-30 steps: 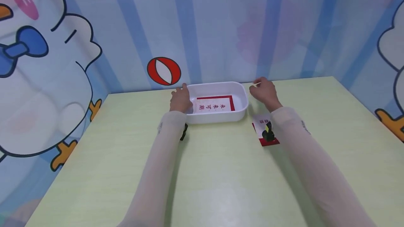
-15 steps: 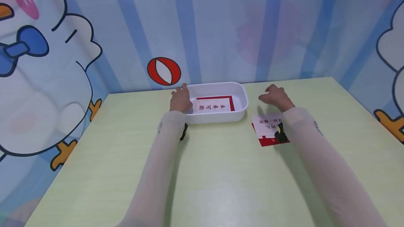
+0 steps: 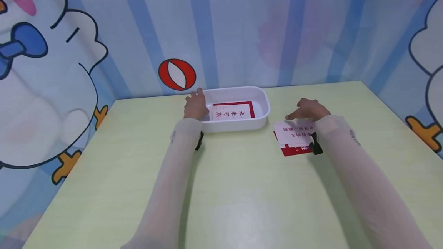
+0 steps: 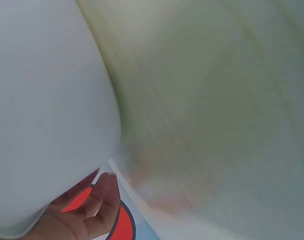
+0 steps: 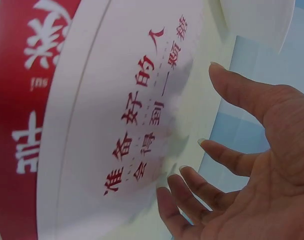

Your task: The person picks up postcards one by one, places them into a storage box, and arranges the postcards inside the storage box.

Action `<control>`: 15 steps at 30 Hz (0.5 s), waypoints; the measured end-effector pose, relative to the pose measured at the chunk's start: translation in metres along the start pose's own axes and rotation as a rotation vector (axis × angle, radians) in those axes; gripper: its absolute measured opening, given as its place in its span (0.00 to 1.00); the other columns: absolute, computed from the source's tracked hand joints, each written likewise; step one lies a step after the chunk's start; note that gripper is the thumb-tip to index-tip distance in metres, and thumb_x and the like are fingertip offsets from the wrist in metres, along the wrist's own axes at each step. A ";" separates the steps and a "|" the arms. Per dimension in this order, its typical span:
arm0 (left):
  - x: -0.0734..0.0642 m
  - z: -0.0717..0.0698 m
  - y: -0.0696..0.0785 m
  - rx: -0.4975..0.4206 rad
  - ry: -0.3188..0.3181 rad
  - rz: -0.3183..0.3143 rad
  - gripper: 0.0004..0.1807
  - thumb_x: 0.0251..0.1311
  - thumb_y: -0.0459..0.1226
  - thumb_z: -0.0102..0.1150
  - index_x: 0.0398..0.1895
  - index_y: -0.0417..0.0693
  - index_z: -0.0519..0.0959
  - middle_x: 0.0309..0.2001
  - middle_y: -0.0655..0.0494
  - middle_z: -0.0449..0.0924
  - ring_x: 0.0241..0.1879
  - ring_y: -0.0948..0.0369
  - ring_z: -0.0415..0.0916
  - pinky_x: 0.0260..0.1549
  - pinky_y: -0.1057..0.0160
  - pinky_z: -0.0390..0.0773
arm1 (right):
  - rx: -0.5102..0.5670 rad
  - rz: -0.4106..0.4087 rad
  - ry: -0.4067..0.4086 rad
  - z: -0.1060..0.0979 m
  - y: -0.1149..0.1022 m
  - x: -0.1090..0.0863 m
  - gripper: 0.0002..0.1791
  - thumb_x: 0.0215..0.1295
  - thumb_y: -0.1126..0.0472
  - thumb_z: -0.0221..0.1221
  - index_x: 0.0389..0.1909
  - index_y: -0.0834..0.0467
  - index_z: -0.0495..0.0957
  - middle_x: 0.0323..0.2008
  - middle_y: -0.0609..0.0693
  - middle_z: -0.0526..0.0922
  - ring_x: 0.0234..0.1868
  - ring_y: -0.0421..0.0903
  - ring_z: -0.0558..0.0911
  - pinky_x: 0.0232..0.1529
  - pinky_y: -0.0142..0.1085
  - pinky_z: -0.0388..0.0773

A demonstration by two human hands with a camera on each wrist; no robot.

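Note:
At the back of the table is a white plastic tray [image 3: 238, 126]. My left hand [image 3: 195, 105] grips its left end, thumb over the rim; in the left wrist view the fingers [image 4: 104, 202] reach along the tray's outer side. Inside the tray lies a white card [image 3: 230, 114] with red characters, a red border showing behind it. My right hand [image 3: 309, 109] hovers at the far edge of another white card [image 3: 290, 135] with red characters. That card lies over a red card [image 3: 294, 151]. In the right wrist view the thumb and fingers are spread, holding nothing.
A pale yellow-green table [image 3: 235, 191] runs up to a blue striped backdrop [image 3: 238, 30] with cartoon figures. The tray stands close to that backdrop. A dark strap end [image 3: 315, 145] hangs from the right wrist over the cards.
My right hand has moved right and nearer from beside the tray's far right corner to the cards. A thin pale thing at its fingertips is gone. The left hand keeps its grip.

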State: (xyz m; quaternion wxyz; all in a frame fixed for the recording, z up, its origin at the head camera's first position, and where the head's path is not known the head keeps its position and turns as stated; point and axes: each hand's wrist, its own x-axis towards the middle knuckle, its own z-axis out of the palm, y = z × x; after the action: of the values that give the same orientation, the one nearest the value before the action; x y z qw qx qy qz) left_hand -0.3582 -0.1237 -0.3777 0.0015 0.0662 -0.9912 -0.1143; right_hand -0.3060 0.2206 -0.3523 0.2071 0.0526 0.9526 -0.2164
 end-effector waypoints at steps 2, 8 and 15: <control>0.000 -0.002 0.001 0.002 0.003 -0.003 0.43 0.62 0.36 0.64 0.75 0.44 0.52 0.68 0.39 0.64 0.65 0.44 0.65 0.63 0.44 0.76 | 0.008 0.014 0.000 0.000 0.003 0.002 0.46 0.65 0.43 0.59 0.72 0.67 0.52 0.66 0.73 0.58 0.58 0.64 0.65 0.65 0.58 0.69; 0.000 -0.004 0.002 0.012 -0.008 -0.011 0.43 0.62 0.37 0.64 0.76 0.45 0.51 0.69 0.39 0.63 0.66 0.44 0.65 0.63 0.45 0.76 | 0.033 0.021 0.001 -0.001 0.008 -0.001 0.46 0.65 0.43 0.59 0.72 0.67 0.53 0.68 0.73 0.58 0.60 0.64 0.65 0.66 0.59 0.68; 0.003 0.000 0.000 0.014 -0.014 -0.015 0.44 0.61 0.37 0.65 0.76 0.45 0.51 0.69 0.40 0.63 0.66 0.44 0.65 0.63 0.44 0.75 | 0.053 0.027 0.015 0.000 0.010 -0.007 0.46 0.63 0.44 0.62 0.70 0.68 0.55 0.66 0.71 0.61 0.61 0.65 0.64 0.66 0.59 0.69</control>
State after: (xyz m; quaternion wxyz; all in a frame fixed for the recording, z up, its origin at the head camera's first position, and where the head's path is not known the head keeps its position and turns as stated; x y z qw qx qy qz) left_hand -0.3617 -0.1237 -0.3774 -0.0069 0.0730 -0.9915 -0.1076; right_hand -0.2981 0.2298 -0.3536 0.2015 0.0722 0.9473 -0.2382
